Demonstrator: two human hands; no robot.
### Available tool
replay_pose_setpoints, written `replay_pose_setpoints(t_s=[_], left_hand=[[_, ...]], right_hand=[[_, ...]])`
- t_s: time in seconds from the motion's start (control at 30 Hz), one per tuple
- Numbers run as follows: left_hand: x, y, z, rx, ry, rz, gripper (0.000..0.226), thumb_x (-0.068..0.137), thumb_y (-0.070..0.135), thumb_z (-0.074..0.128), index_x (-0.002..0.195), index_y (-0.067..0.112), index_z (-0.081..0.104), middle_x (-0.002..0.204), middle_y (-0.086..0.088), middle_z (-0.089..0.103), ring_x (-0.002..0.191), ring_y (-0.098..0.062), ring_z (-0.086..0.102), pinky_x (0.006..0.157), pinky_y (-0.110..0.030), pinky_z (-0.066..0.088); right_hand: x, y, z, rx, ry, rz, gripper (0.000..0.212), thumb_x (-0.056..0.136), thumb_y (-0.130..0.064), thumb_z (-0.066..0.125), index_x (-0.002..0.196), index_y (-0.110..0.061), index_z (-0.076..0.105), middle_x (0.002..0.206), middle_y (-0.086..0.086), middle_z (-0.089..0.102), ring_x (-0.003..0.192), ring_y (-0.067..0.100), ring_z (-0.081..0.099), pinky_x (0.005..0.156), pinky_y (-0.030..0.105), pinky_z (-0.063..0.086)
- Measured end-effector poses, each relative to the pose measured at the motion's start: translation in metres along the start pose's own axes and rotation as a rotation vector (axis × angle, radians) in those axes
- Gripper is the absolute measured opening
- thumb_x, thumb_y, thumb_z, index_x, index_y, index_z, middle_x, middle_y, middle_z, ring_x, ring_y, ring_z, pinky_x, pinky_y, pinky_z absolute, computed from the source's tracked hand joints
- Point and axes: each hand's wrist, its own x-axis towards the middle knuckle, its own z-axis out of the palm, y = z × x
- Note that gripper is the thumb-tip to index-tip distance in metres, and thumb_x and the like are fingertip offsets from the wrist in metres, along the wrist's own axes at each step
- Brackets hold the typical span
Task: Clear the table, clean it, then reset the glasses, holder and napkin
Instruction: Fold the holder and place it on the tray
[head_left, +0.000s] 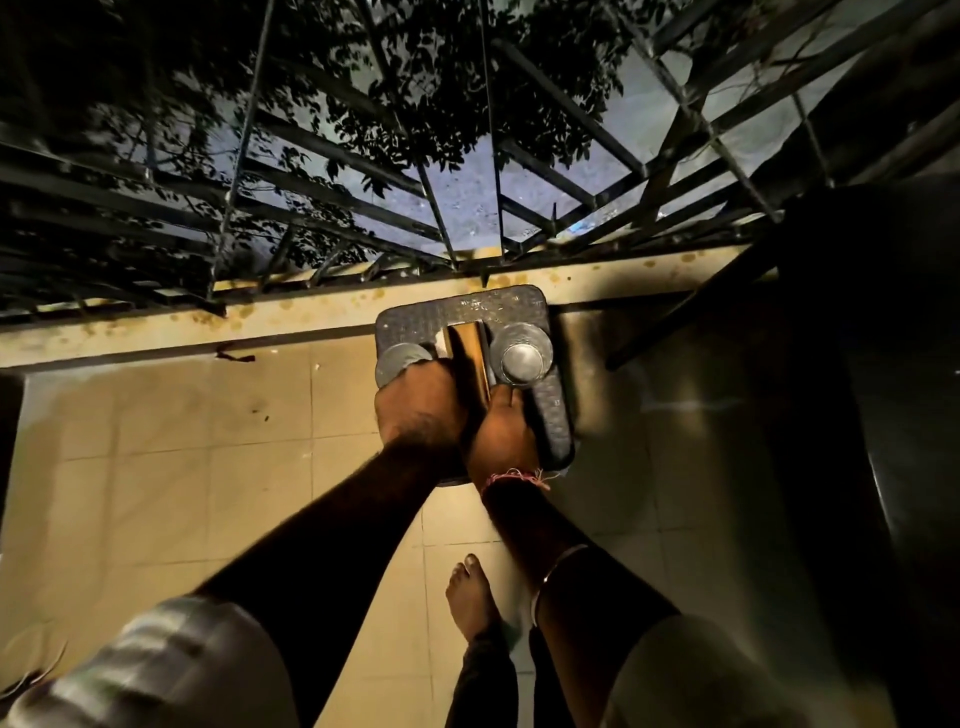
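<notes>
Left hand (421, 402): knuckles up, fingers curled downward at the left side of the holder (470, 358); its fingertips are hidden, so whether it grips the holder or the left glass (401, 361) cannot be told. Right hand (503, 431): lies low beside the left hand, touching it, with a fingertip reaching the near rim of the right glass (521, 356); the other fingers are in shadow, and their grip cannot be told. A red thread (514, 477) circles the right wrist.

Holder: a brown upright piece standing between the two glasses, a pale napkin (445, 340) edge showing at its left side. Both glasses are seen from above; the left one is partly covered by the left hand.

All stand on a small dark table (519, 306) with rounded corners, set against a stained ledge (311, 317) below a metal grille (363, 208). Tiled floor (182, 441) lies beneath; a bare foot (470, 597) shows near the bottom.
</notes>
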Motion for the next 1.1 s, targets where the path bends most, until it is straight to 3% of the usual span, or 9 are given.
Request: replay_pose_setpoints(t_s=[0.23,0.33,0.53,0.7,0.87,1.0,1.1], left_hand=[[-0.001,0.003,0.006,-0.03,-0.042,-0.042,0.021,0.092,0.039,0.065,0.104,0.022,0.072,0.084,0.001,0.061,0.071,-0.022,0.058,0.065,-0.033,0.048],[-0.001,0.001,0.009,-0.03,-0.063,-0.046,0.019,0.094,0.032,0.065,0.109,0.022,0.071,0.093,-0.003,0.066,0.073,-0.022,0.055,0.066,-0.034,0.046],[-0.005,0.0,0.01,-0.022,-0.106,-0.063,0.019,0.098,0.028,0.059,0.109,0.015,0.067,0.103,-0.008,0.07,0.08,-0.027,0.062,0.072,-0.036,0.049],[-0.014,-0.004,0.01,-0.043,-0.121,-0.099,0.032,0.098,0.046,0.054,0.105,0.018,0.069,0.103,-0.007,0.071,0.093,-0.03,0.071,0.075,-0.035,0.05],[-0.04,-0.007,-0.009,-0.078,-0.122,-0.072,0.044,0.092,0.061,0.055,0.107,0.022,0.07,0.106,-0.005,0.071,0.096,-0.031,0.071,0.072,-0.033,0.046],[-0.069,-0.006,-0.042,-0.143,-0.122,-0.048,0.037,0.091,0.051,0.061,0.113,0.022,0.072,0.112,-0.007,0.071,0.101,-0.032,0.07,0.077,-0.037,0.051],[-0.087,0.002,-0.074,-0.186,-0.112,0.001,0.031,0.093,0.039,0.061,0.111,0.016,0.072,0.111,-0.008,0.072,0.101,-0.032,0.07,0.075,-0.035,0.049]], right_hand=[[0.008,0.002,0.001,-0.015,-0.021,0.009,0.051,0.099,-0.018,0.051,0.148,-0.01,0.039,0.151,0.014,0.044,0.127,0.04,0.056,0.105,0.05,0.044],[0.009,0.002,0.002,-0.006,0.005,0.024,0.049,0.099,-0.017,0.05,0.147,-0.009,0.041,0.151,0.014,0.044,0.132,0.038,0.051,0.109,0.048,0.04],[0.012,0.002,0.018,0.052,0.039,0.054,0.038,0.094,-0.007,0.051,0.132,-0.005,0.052,0.135,0.018,0.055,0.12,0.04,0.059,0.099,0.048,0.047],[0.004,0.0,0.01,0.011,-0.043,0.05,0.037,0.099,-0.009,0.049,0.135,-0.009,0.049,0.141,0.015,0.049,0.122,0.04,0.058,0.101,0.048,0.047],[-0.017,-0.008,-0.022,0.01,0.011,0.0,0.028,0.096,-0.011,0.052,0.122,-0.011,0.06,0.132,0.014,0.055,0.115,0.04,0.06,0.095,0.045,0.05],[-0.041,-0.021,-0.058,0.033,0.037,-0.069,0.012,0.091,-0.01,0.058,0.099,-0.012,0.066,0.108,0.013,0.067,0.102,0.036,0.065,0.089,0.041,0.056],[-0.062,-0.031,-0.088,0.035,0.084,-0.087,0.014,0.09,-0.008,0.057,0.098,-0.01,0.068,0.107,0.012,0.068,0.1,0.034,0.065,0.088,0.038,0.055]])
